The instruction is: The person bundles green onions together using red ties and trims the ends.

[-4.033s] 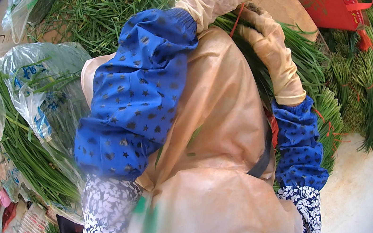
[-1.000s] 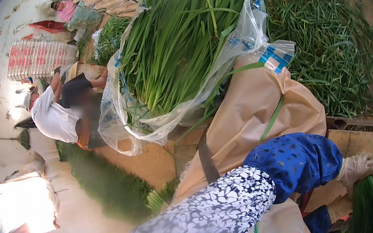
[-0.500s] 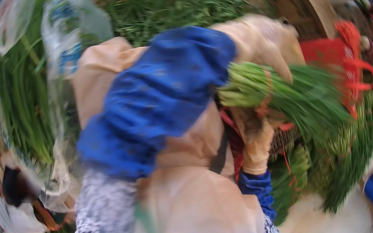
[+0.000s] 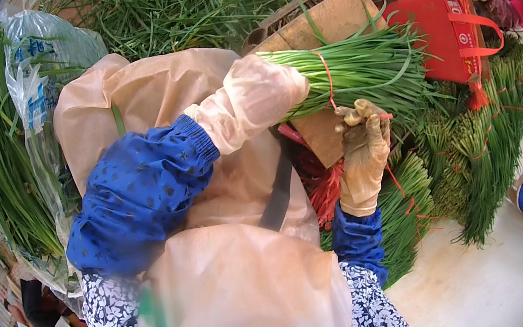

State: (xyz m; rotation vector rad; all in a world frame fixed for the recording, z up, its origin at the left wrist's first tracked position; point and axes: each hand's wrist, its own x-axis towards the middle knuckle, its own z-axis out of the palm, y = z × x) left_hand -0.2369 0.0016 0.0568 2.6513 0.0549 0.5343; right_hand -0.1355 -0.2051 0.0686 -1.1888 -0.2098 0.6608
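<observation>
A thick bunch of green chives [image 4: 370, 58] lies across a brown board [image 4: 321, 138] in front of me, its pale cut ends toward the left. My left hand [image 4: 264, 89], in a pale glove, is closed around those ends. A thin red tie [image 4: 327, 74] circles the bunch just right of that hand. Below the bunch, my right hand [image 4: 365, 149] wears a stained tan glove. Its fingers are curled in a pinch on the lower end of the red tie, with a bit of red showing beside the fingertips.
Loose green leaves [image 4: 186, 7] cover the far side. A red bag [image 4: 434, 35] stands at the right, above several tied bunches [image 4: 504, 129]. Red strings [image 4: 328, 197] hang by the board. At the left, plastic wrap [image 4: 29, 82] partly covers more chives [image 4: 0, 160].
My left arm has drawn back from across the bunch to the left, and that hand now grips the cut ends. My right hand has come out from beneath the bunch into clearer view.
</observation>
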